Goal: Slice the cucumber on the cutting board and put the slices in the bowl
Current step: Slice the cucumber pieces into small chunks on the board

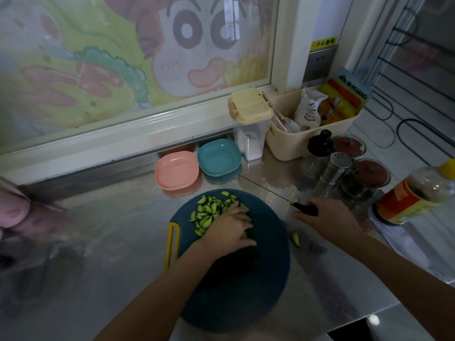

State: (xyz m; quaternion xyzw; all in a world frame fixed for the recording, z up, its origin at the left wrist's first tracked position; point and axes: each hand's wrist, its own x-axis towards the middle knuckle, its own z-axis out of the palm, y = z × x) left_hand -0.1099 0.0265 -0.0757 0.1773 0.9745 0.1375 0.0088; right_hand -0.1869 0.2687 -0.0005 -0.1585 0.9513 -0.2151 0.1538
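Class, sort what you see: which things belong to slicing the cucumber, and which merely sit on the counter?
In use: cutting board, cucumber slices, knife, left hand, right hand, pink bowl, teal bowl (either may serve).
Lying about: lidded container, basket of packets, metal shaker, oil bottle.

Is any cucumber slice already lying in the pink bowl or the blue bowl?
No, the pink bowl and the blue bowl are both bare inside; the slices lie on the cutting board.

Left hand (230,226) covers some slices (209,212) — knife (304,208) blade faint; pink object (9,210) blurred, perhaps cloth.
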